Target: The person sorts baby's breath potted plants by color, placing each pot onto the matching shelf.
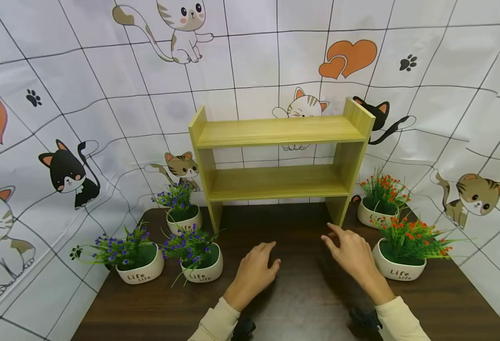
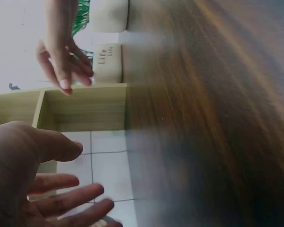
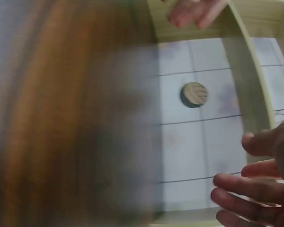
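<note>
Here's the left hand (image 1: 253,270) and the right hand (image 1: 351,251), both with fingers apart, gripping nothing, above the worktop (image 1: 301,308) at lower centre. The two-tier shelf (image 1: 280,182) stands upright mid-frame, just beyond them, boards level, presumably to carry things. Purple-flowered pots (image 1: 204,272) sit lower left, orange-flowered pots (image 1: 400,271) lower right, perhaps split by colour for easy reach.
</note>
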A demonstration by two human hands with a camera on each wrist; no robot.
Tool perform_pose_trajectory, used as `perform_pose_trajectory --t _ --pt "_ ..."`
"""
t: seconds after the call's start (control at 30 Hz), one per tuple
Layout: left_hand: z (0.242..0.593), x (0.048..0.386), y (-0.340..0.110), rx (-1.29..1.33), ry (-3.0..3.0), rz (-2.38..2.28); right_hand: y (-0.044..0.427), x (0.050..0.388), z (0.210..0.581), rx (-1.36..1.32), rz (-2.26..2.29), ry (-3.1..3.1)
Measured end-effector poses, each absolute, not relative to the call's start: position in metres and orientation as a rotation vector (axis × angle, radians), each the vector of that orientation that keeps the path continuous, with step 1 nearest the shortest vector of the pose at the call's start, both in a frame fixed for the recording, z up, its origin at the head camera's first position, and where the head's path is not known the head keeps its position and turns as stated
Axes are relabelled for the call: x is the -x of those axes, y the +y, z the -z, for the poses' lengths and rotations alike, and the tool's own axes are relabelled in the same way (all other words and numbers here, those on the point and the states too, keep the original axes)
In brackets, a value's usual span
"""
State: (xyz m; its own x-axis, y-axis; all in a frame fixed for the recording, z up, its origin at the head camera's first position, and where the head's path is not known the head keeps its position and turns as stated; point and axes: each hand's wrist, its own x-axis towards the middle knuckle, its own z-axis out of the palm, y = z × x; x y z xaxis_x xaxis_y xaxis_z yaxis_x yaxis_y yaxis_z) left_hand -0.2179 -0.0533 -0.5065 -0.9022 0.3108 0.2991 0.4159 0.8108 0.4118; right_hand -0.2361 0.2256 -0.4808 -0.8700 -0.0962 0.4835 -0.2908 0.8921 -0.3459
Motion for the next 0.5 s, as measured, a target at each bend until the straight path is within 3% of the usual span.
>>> perform_pose_trajectory --t 0.5 --pt "0.520 0.172 -0.154 0.510 -2.728 0.998 0.258 0.269 0.384 -0.243 -0.691 -2.199"
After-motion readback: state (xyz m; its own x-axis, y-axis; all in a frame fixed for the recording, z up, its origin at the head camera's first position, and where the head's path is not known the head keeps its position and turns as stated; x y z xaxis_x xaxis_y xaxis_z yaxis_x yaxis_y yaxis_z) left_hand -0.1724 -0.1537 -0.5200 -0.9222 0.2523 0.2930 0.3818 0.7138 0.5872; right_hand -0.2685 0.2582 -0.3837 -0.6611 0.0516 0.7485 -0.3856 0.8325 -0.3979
